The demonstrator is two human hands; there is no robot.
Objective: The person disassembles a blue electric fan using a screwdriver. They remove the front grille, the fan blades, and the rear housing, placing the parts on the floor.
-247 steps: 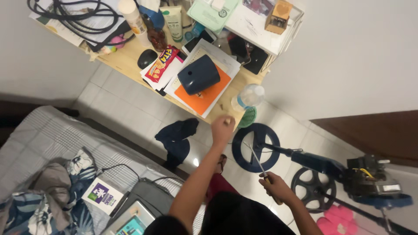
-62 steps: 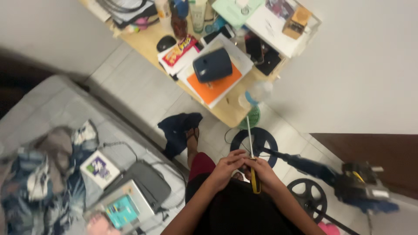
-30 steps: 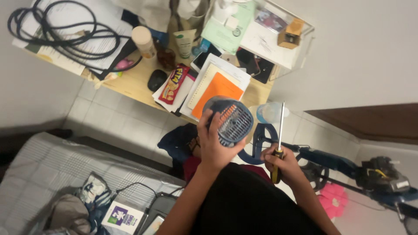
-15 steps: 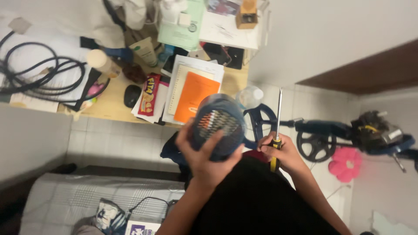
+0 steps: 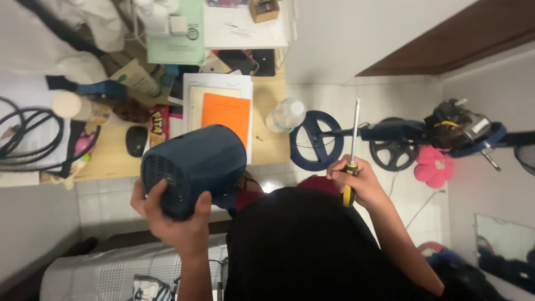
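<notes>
My left hand (image 5: 170, 220) grips a dark blue rounded plastic housing (image 5: 195, 164) with a slotted grille on its near end, held in front of my chest on its side. My right hand (image 5: 356, 181) is closed round the yellow and black handle of a long screwdriver (image 5: 352, 145), whose metal shaft points up and away from me. The two hands are apart, the housing to the left, the screwdriver to the right.
A cluttered wooden desk (image 5: 276, 147) lies ahead with an orange notebook (image 5: 225, 114), a black mouse (image 5: 136, 140), coiled black cable (image 5: 28, 134), tubes and a clear water bottle (image 5: 285, 115). A dismantled blue fan stand (image 5: 390, 132) lies on the tiled floor. A grey checked bed (image 5: 111, 273) is below left.
My left hand has swung the blue housing to the left and turned it onto its side. The screwdriver stays upright in my right hand. The view has rotated over the desk.
</notes>
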